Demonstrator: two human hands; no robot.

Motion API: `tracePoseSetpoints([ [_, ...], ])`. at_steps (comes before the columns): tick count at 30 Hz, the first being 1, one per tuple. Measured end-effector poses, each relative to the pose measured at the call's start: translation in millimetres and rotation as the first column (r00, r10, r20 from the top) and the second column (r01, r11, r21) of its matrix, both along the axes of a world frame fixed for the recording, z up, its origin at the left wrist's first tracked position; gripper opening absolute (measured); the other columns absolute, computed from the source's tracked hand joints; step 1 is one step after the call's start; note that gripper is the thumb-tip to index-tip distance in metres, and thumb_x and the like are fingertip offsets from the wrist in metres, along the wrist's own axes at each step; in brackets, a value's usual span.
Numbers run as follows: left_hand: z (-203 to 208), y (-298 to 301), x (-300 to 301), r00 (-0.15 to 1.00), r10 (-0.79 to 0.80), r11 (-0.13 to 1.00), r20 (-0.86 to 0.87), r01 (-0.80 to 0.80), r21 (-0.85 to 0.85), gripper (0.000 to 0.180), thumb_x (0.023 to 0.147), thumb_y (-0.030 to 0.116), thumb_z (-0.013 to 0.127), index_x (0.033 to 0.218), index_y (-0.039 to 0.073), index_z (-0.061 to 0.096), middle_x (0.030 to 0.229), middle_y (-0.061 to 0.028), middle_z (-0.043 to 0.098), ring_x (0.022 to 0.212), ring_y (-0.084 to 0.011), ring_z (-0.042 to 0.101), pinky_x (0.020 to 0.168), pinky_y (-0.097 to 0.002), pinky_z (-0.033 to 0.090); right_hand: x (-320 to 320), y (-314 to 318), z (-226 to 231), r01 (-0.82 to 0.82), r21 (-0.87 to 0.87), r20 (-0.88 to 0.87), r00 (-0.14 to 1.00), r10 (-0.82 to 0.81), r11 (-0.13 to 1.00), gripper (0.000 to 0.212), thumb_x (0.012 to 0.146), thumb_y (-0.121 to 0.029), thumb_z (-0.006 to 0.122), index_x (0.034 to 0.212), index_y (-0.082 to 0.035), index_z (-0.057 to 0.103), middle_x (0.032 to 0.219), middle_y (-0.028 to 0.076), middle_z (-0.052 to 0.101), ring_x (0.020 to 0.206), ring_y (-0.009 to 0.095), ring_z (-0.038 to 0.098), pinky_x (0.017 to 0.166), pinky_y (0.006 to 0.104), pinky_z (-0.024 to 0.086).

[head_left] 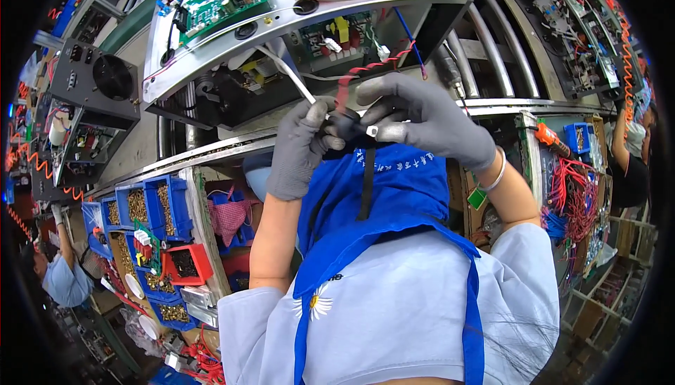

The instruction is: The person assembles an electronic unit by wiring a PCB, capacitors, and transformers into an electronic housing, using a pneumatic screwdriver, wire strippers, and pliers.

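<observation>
Pale shirt (394, 308) nearest; beyond it, before the metal case (278, 25), the left hand (299, 149) grips a blurred dark part (346, 126) below red wires (342, 92). Right hand (439, 121) curls beside it, hold unclear. Slack wires should ease handling.

**Person Is Wearing Two Gloves** (294, 149)

One bracelet (498, 170) is circling one wrist, and one apron (387, 191) is covering the front. Two power drivers (451, 70) are showing. At least three rollers (486, 51) are lying at right. One red bin (202, 262) is sitting among at least five blue bins (181, 210). At least two green boards (211, 14) are showing, and at least two co-workers (65, 279) are appearing.
</observation>
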State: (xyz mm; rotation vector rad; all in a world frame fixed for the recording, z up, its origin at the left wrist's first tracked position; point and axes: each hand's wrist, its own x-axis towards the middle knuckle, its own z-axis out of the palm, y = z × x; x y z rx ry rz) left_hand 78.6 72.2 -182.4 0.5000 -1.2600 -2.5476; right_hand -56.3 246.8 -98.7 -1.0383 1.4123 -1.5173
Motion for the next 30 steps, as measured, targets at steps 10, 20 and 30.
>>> tracePoseSetpoints([
  [10, 37, 2, 7, 0.995, -0.054, 0.970, 0.082, 0.072, -0.234, 0.043, 0.096, 0.040, 0.056, 0.110, 0.000, 0.062, 0.083, -0.0044, 0.065, 0.065, -0.0095, 0.062, 0.053, -0.0210, 0.051, 25, -3, -19, -0.065, -0.320, -0.748, 0.630, -0.210, 0.945, 0.025, 0.082, 0.002, 0.064, 0.107, -0.002, 0.065, 0.113, 0.017, 0.062, 0.100, 0.031, 0.065, 0.083, 0.0348, 0.054],
  [20, 95, -30, -12, 0.988, 0.095, -0.273, -0.125, -0.095, -0.957, 0.024, 0.079, 0.019, 0.071, 0.100, 0.009, 0.068, 0.086, -0.0108, 0.066, 0.078, -0.0245, 0.064, 0.070, -0.0353, 0.051, 26, -35, -23, -0.352, -0.424, -0.815, 0.549, -0.182, 0.835, 0.034, 0.076, -0.005, 0.061, 0.110, -0.007, 0.064, 0.114, 0.013, 0.063, 0.099, 0.031, 0.064, 0.083, 0.0381, 0.054],
  [30, 103, 2, -75, 0.722, -0.566, -0.100, 0.398, 0.419, -0.902, 0.032, 0.086, 0.029, 0.056, 0.089, -0.001, 0.065, 0.082, -0.0193, 0.066, 0.078, -0.0236, 0.064, 0.072, -0.0382, 0.048, 57, -44, -21, -0.389, -0.309, -0.943, 0.248, -0.224, 0.868, 0.034, 0.074, -0.023, 0.060, 0.107, -0.015, 0.065, 0.107, 0.004, 0.067, 0.105, 0.022, 0.064, 0.080, 0.0352, 0.051],
])
